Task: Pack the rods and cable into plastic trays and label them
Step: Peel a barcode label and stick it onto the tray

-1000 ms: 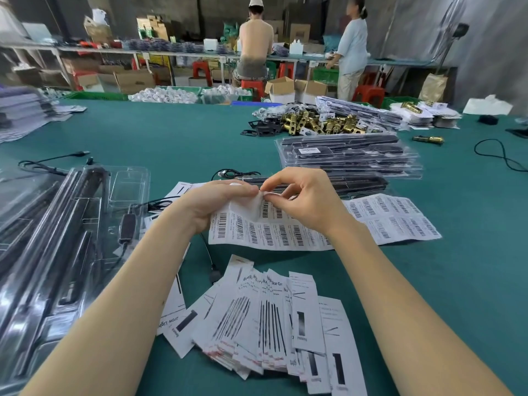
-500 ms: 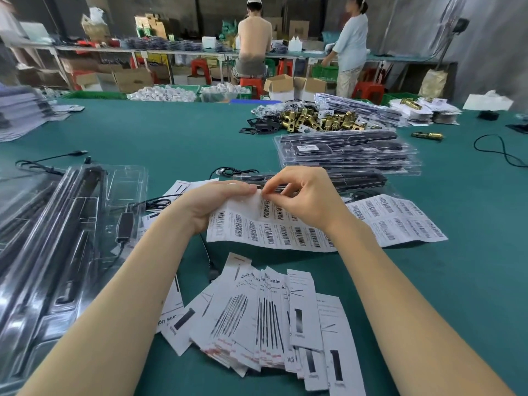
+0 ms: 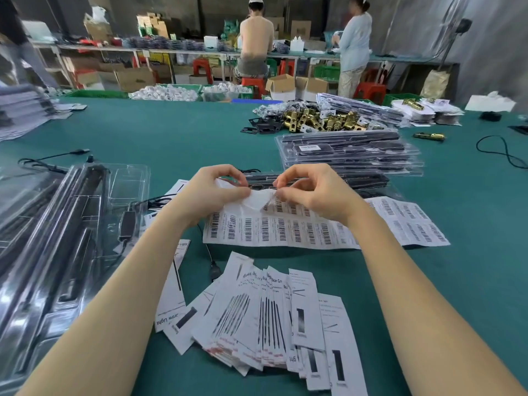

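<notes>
- Left hand [image 3: 211, 192]: fingers pinched narrow on the lifted upper edge of the barcode label sheet [image 3: 274, 230].
- Right hand [image 3: 311, 192]: thumb and forefinger pinched narrow on a label at the same edge.
- Sheet lies on the green table [image 3: 171, 132], before a packed tray [image 3: 357, 178].
- Left: open plastic tray [image 3: 65, 224] holding rods and cable.
- Near: one fan of printed cards [image 3: 265, 315].
- Beyond: one stack of packed trays [image 3: 348, 152].

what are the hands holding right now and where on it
Both hands, left and right, pinch the barcode label sheet at its far top edge, peeling up a corner there.
</notes>
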